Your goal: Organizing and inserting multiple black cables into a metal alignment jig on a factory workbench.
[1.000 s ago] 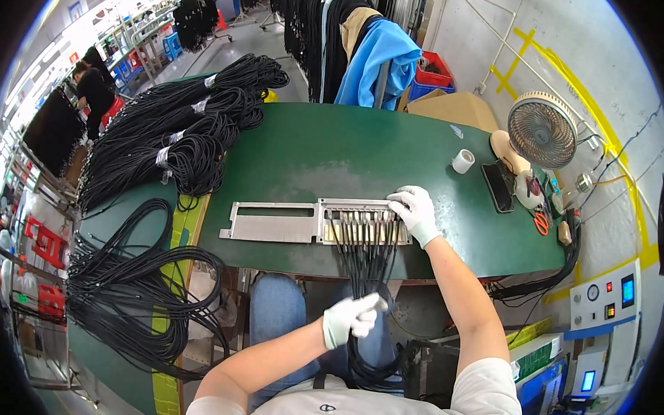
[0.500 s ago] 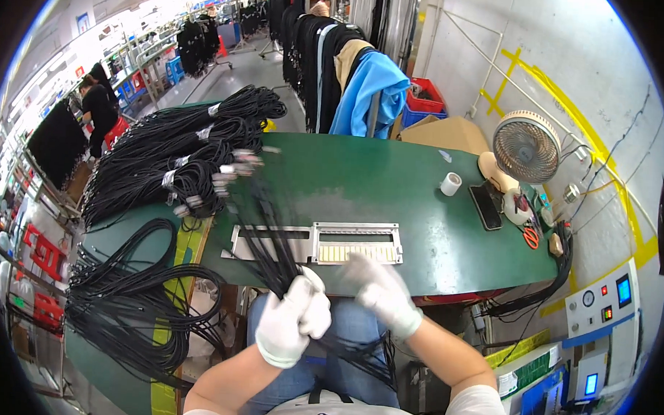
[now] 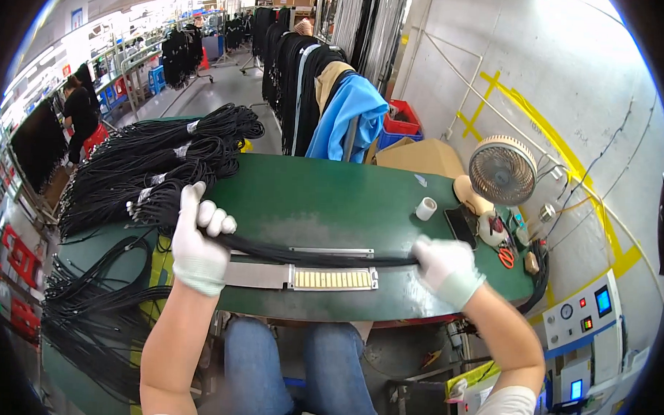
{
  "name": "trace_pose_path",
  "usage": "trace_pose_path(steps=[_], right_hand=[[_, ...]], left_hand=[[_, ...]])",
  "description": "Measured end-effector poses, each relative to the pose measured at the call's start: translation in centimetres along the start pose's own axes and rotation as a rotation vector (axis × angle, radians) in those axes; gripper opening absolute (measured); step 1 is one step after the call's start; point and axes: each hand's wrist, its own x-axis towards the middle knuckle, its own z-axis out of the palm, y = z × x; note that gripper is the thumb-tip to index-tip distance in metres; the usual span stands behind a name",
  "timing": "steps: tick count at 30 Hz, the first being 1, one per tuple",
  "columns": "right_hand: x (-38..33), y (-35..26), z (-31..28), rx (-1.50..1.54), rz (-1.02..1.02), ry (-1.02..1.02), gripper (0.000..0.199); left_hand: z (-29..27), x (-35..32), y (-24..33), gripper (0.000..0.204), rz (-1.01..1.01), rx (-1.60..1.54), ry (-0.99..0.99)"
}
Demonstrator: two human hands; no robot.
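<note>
A bundle of black cables (image 3: 323, 258) stretches sideways between my two white-gloved hands, over the metal fixture on the bench. My left hand (image 3: 200, 243) is closed round the bundle close to its end, where small pale connectors (image 3: 138, 204) stick out to the left. Around the bundle's right part my right hand (image 3: 447, 270) is closed, slightly blurred by motion. Beneath the cables lies the flat metal fixture (image 3: 256, 275), with a row of pale yellow blocks (image 3: 333, 279) in its right half. The bundle hides part of the fixture's far side.
Tied bundles of black cables (image 3: 122, 156) pile up at the far left, with loose coils (image 3: 94, 309) nearer. On the right of the green table (image 3: 303, 184) are a tape roll (image 3: 425, 208), a phone (image 3: 461, 228), orange scissors (image 3: 506, 258) and a fan (image 3: 502, 170).
My left hand has moved up and left with the cables. My right hand, formerly off the bundle, now grips it farther right. The cables went from hanging over my lap to lying stretched sideways.
</note>
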Motion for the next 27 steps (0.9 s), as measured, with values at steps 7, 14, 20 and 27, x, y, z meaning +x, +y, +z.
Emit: trace_pose_path(steps=[7,14,20,27], right_hand=[[16.3,13.8,2.1,-0.435,0.126,0.274,0.012],[17.4,11.4,17.0,-0.144,0.103,-0.112,0.052],[9.6,-2.2,17.4,0.587,-0.21,0.138,0.055],[4.0,-9.4,16.9,0.345,-0.34,0.153,0.06]], left_hand=[[-0.2,10.4,-11.8,0.026,-0.168,-0.081,0.08],[-12.4,10.4,-19.7,0.079,-0.607,0.679,0.231],[-9.6,3.5,-7.3,0.038,-0.121,2.506,-0.645],[-12.0,4.2,-7.2,0.025,-0.095,2.664,-0.685]])
